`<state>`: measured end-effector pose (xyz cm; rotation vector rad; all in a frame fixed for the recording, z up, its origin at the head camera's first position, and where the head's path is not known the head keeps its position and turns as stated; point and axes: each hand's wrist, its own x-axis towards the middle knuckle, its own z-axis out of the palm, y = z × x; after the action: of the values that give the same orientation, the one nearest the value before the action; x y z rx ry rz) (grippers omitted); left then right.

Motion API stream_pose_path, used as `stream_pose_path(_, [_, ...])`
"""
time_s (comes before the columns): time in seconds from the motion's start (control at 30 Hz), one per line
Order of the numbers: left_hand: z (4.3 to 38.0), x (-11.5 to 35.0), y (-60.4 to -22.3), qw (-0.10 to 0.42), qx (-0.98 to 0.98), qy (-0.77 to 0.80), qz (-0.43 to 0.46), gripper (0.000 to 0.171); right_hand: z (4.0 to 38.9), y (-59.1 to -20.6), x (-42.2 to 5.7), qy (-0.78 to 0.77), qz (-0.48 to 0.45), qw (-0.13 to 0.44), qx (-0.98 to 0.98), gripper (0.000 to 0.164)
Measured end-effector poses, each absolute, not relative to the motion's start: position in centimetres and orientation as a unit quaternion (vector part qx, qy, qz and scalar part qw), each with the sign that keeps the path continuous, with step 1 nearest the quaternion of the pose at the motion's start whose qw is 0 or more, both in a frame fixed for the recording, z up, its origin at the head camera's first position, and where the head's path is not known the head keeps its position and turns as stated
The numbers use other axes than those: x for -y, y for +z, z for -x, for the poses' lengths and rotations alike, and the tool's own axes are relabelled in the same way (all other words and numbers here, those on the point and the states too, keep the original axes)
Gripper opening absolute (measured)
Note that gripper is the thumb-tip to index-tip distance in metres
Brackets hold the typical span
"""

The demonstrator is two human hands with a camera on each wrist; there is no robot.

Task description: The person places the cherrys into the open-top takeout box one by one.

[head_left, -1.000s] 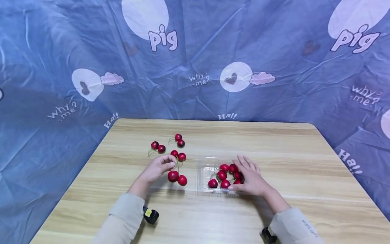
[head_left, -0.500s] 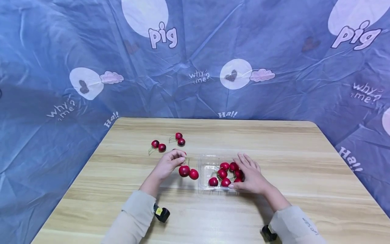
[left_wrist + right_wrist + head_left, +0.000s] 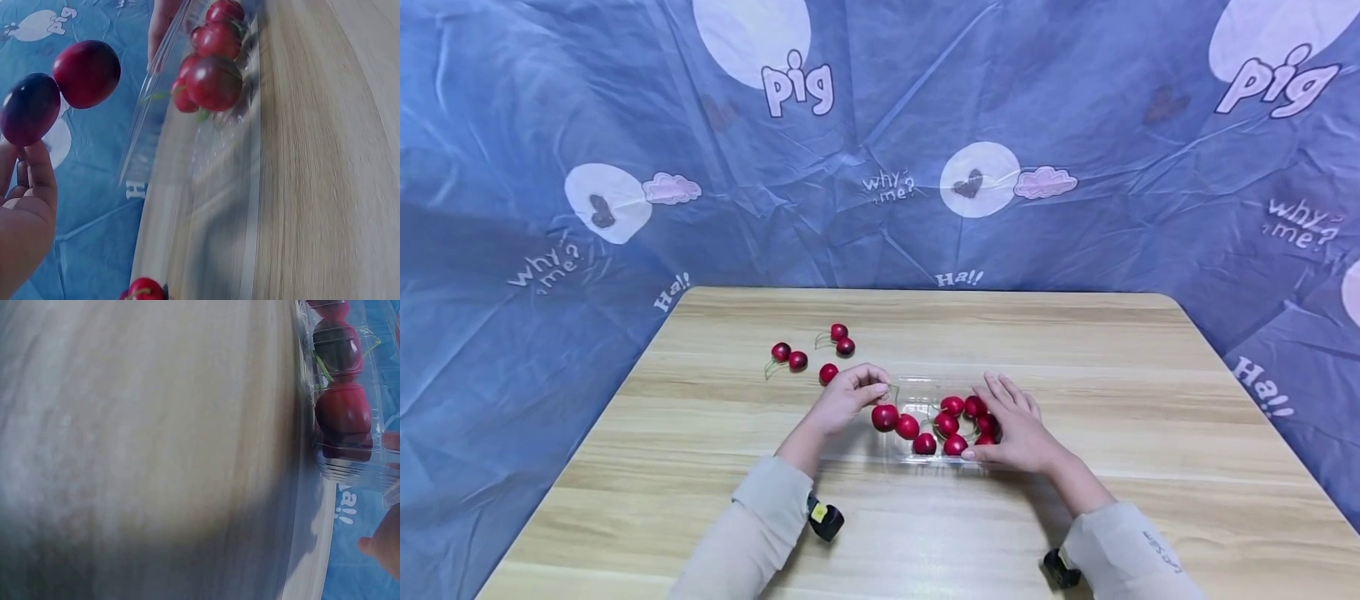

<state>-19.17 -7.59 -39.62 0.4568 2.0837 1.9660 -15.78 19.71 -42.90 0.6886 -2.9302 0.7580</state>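
Observation:
My left hand (image 3: 847, 402) pinches a pair of cherries (image 3: 885, 417) by the stems, and the fruit hangs over the left end of a clear plastic box (image 3: 901, 454). In the left wrist view the same two dark red cherries (image 3: 86, 74) show beyond the fingertips, beside the box wall (image 3: 140, 119). Several cherries (image 3: 947, 424) lie inside the box, mostly toward its right side. My right hand (image 3: 1021, 433) rests on the right end of the box with fingers spread, hiding part of the fruit. The right wrist view shows cherries (image 3: 343, 412) through the clear wall.
Two pairs of cherries, one at the left (image 3: 797, 361) and one farther back (image 3: 846, 346), lie on the wooden table (image 3: 1075, 350). Another cherry (image 3: 828, 373) shows just behind my left hand. A blue printed cloth (image 3: 880, 108) hangs behind the table.
My left hand has moved right with the pair of cherries, from the bare table to over the box's left end. The right hand has stayed at the box.

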Motion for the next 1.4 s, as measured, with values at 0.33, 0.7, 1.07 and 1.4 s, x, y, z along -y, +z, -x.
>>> stream_pose_path(0.33, [18.8,5.8,-38.3,0.142,-0.722,0.658,-0.157,0.017,15.8,-42.9,-19.7,0.243,-0.223,0.022,0.944,0.098])
stream_pose_path(0.7, [19.9,3.9,-39.7,0.134,-0.716,0.668,-0.15,0.013,15.8,-42.9,-19.8,0.247,-0.226,0.028,0.942,0.099])
stream_pose_path(1.07, [20.0,1.5,-40.2,0.12,-0.737,0.656,-0.111,0.012,16.0,-42.7,-19.8,0.246,-0.218,0.016,0.944,0.101])
stream_pose_path(1.4, [20.5,0.1,-41.0,0.122,-0.754,0.64,-0.087,0.009,16.0,-42.9,-19.9,0.249,-0.218,0.017,0.943,0.101])
